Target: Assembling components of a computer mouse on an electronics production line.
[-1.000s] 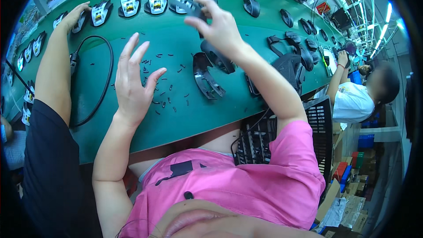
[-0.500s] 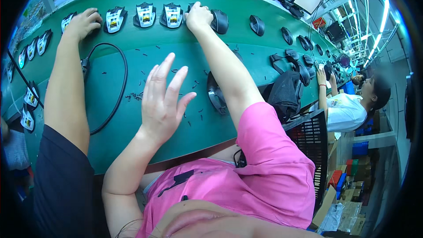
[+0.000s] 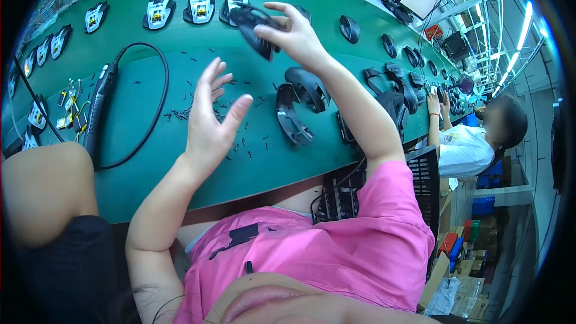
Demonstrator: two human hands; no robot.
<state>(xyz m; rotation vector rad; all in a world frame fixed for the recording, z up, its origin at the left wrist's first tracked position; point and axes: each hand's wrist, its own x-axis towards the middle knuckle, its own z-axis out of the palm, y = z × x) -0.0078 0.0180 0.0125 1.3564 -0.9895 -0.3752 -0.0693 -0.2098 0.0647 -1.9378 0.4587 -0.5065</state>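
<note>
My right hand grips a dark computer mouse shell by its side, raised and tilted above the bench. My left hand hovers over the green bench, fingers stretched and thumb apart, holding nothing. Beneath and around it lie scattered small black screws. Two loose black curved shell parts, one a rounded cover and one a bracket-like piece, rest below my right forearm. Beyond my hands, opened mice with white inner frames stand in a row, one white-framed mouse among them.
A black electric screwdriver with a looped cable lies to the left, beside small wired parts. A co-worker's bent arm is at the left edge. More dark mice line the right side, where another person sits.
My right hand has lifted a mouse shell from the row and drawn it nearer. The co-worker's arm on the left has pulled back, uncovering the screwdriver and a white-framed mouse.
</note>
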